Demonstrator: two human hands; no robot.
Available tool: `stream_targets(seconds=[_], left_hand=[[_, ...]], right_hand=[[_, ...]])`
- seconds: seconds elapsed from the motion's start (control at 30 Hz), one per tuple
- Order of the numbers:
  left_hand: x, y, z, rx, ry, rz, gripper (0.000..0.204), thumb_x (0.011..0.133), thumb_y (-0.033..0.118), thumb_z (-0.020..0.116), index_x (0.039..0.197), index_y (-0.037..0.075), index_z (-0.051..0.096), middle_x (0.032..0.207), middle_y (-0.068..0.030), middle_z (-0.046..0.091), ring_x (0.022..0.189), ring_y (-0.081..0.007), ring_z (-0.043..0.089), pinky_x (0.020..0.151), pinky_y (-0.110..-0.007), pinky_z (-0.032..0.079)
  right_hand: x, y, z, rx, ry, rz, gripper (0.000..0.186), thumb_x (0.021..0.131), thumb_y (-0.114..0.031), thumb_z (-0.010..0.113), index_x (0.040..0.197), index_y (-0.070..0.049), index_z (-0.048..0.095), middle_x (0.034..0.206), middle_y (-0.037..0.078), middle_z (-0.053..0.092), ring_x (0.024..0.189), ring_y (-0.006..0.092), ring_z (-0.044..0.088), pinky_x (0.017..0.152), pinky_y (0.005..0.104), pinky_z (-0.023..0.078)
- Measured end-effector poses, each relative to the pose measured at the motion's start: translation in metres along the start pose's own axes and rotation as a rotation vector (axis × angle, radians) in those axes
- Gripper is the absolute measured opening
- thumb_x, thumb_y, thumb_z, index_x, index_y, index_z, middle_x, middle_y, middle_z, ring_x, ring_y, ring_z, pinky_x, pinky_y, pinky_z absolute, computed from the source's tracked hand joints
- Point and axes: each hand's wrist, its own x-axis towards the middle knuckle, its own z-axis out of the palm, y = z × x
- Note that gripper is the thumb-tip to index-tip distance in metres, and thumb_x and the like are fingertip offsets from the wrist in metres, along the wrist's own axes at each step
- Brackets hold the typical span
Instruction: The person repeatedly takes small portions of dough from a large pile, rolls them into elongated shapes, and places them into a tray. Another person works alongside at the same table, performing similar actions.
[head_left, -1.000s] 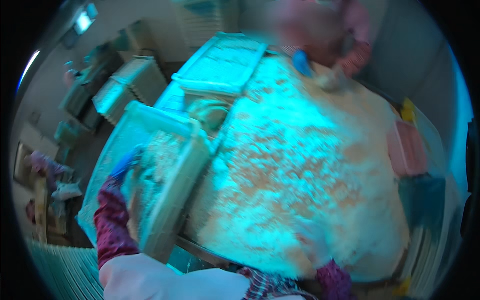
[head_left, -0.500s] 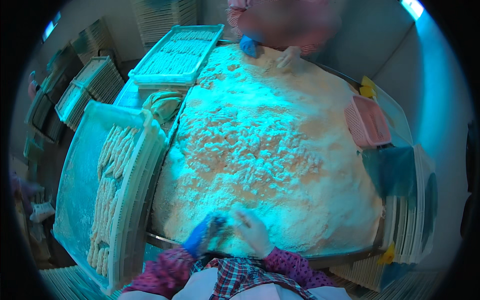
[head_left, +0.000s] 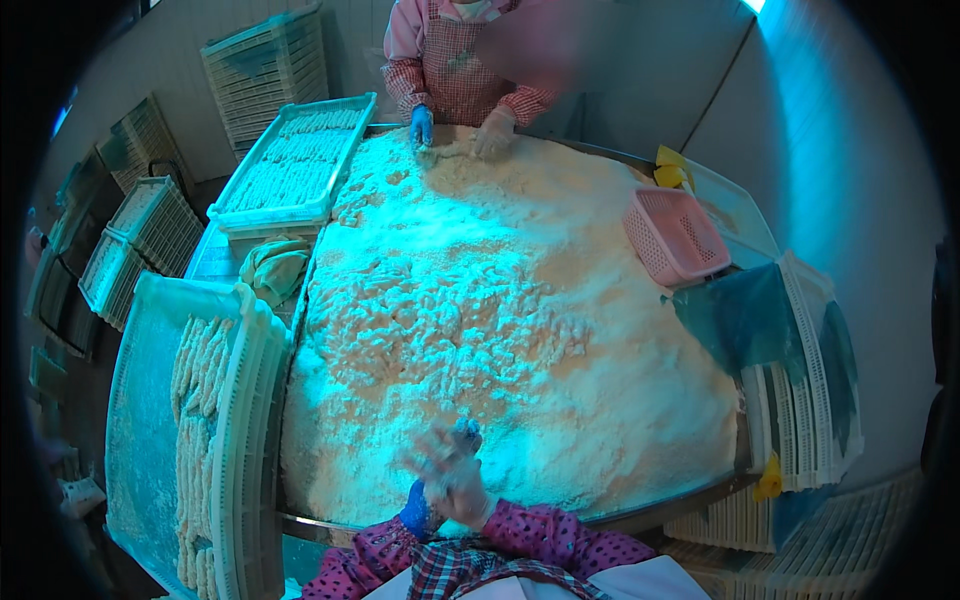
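Note:
My hands meet low over a broad bed of pale flour or crumb coating [head_left: 620, 400] on the table. My left hand [head_left: 420, 508], in a blue glove, lies mostly behind the right; only its cuff and some bluish fingertips show. My right hand [head_left: 462, 490], in a whitish glove, crosses over it with fingers curled in. Both look closed around each other or something small between them, which I cannot make out. Just beyond them many lumpy coated pieces [head_left: 430, 320] lie heaped in the coating.
At left, stacked trays [head_left: 150, 400] hold rows of coated strips [head_left: 195, 430]; another filled tray [head_left: 290, 160] stands behind, near a crumpled cloth [head_left: 275, 268]. A pink basket [head_left: 675, 240] sits at the right edge beside more trays [head_left: 795, 420]. Across the table, a co-worker [head_left: 460, 70] has gloved hands in the coating.
My hands, apart side by side before, have come together, the right now crossing over the left. My view has shifted, showing more of the co-worker.

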Motion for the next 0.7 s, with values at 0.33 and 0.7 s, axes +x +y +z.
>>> stream_targets(seconds=[0.33,0.7], left_hand=[[0.009,0.048,-0.080,-0.031,0.256,-1.073,0.052,0.096,0.041,0.040,0.135,0.008,0.035,0.120,-0.0098,0.047,0.096,-0.0222,0.048,0.084,-0.037,0.041],[0.103,0.171,-0.015,-0.034,0.214,-0.698,0.054,0.095,0.039,0.045,0.139,0.010,0.033,0.131,-0.0114,0.047,0.101,-0.0207,0.053,0.086,-0.033,0.044]], right_hand=[[0.023,0.020,-0.027,0.109,0.022,0.125,0.056,0.095,-0.033,0.044,0.141,-0.005,0.032,0.145,0.018,0.030,0.135,0.0339,0.028,0.108,0.0427,0.024],[0.063,0.229,-0.162,-0.641,0.227,0.413,0.012,0.079,-0.016,0.059,0.085,-0.006,0.059,0.081,0.015,0.061,0.077,0.0324,0.059,0.070,0.0420,0.046]])
